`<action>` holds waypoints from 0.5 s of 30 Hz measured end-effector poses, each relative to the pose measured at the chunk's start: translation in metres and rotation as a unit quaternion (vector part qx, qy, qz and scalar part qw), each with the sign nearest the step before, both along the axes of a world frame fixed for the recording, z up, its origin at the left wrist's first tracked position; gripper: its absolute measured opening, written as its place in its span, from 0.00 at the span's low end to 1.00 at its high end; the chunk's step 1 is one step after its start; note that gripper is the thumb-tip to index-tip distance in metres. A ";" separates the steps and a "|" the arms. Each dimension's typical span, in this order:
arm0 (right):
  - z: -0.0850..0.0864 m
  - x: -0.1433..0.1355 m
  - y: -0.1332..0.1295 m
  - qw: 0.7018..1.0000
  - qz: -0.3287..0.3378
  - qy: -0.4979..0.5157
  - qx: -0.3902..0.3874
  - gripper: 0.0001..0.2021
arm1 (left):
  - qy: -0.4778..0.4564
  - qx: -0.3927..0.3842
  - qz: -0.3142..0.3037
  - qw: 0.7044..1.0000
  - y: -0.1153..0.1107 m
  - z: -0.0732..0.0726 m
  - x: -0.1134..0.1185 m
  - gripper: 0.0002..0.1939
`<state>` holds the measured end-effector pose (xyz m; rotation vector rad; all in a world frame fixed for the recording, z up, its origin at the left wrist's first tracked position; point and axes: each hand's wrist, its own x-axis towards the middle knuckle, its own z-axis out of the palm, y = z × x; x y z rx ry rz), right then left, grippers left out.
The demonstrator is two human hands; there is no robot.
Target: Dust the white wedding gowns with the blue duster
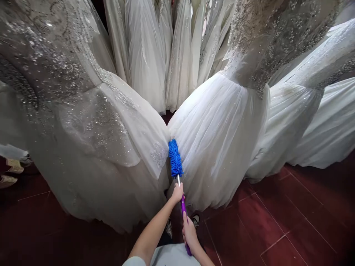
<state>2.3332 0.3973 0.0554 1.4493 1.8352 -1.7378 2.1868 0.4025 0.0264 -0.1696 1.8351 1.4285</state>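
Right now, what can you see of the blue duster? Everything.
The duster has a shaggy blue head, microfiber-looking, a silvery, metal-looking shaft and a purple handle. It points away from the wearer, its head between two white gowns; contact is hard to tell. The left hand grips where shaft meets handle, the right hand lower down.

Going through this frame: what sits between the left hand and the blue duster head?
In the head view, a short stretch of silver shaft lies between the left hand and the blue duster head.
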 end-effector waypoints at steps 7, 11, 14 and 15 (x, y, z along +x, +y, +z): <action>0.012 0.036 0.038 0.975 0.097 0.012 0.202 0.35 | 0.059 0.146 0.082 0.984 0.011 0.045 0.030 0.22; 0.044 -0.036 0.024 0.959 0.127 0.155 0.199 0.31 | 0.190 0.130 0.133 0.964 -0.012 0.114 -0.030 0.21; 0.067 -0.100 -0.012 0.949 0.154 0.249 0.120 0.27 | 0.271 0.083 0.169 0.944 -0.049 0.150 -0.087 0.18; 0.073 -0.115 -0.026 0.946 0.164 0.266 0.089 0.26 | 0.286 0.061 0.185 0.938 -0.062 0.156 -0.103 0.17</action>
